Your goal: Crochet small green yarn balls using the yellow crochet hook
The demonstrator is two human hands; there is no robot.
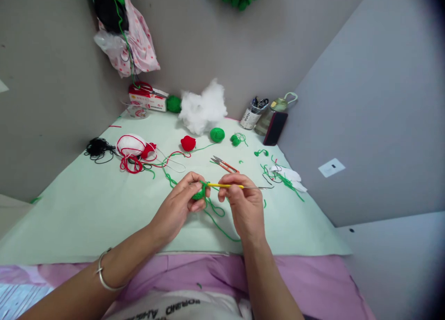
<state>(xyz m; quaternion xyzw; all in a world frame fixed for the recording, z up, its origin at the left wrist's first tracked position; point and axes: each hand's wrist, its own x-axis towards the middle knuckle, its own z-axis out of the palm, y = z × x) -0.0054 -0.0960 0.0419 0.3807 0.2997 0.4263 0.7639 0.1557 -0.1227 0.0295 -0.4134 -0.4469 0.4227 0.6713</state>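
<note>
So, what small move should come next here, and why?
Probably the right hand should gently draw the yellow tool back, perhaps pulling a loop: its yellow end meets the green yarn piece, which the left hand pinches.

Bits and bobs at the back

A pink bag with red dots [144, 44] hangs on the grey wall [194, 47]. Under it, big scissors with red handles [142, 88] lie on a white and red box [157, 103], near a little see-through tub [138, 111]. On the right, a flat black phone [276, 128] stands tilted by a pale green bottle with a loop [278, 105], near a see-through jar with a white label [249, 119].
</note>
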